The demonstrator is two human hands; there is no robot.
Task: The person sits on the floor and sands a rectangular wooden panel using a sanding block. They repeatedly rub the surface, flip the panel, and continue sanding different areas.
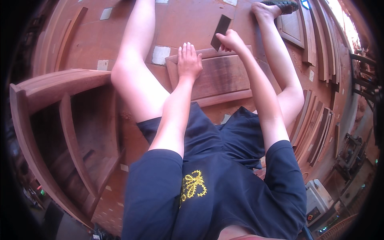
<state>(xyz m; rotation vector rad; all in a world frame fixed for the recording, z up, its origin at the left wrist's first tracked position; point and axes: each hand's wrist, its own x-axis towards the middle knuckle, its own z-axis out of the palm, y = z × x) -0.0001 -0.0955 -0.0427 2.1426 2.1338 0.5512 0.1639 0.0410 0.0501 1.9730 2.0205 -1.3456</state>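
Panel (224,76), framed wood: 4 o'clock from left hand (189,60), roughly 6 o'clock from right hand (232,41). Left lies flat over its 10 o'clock corner, fingers straight; right clamped on dark flat blade (221,29). Hands apart. Blade-panel contact: can't tell.

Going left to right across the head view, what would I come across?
Wooden frame, left hand, right hand gripping a dark plate, shoe, long boards.
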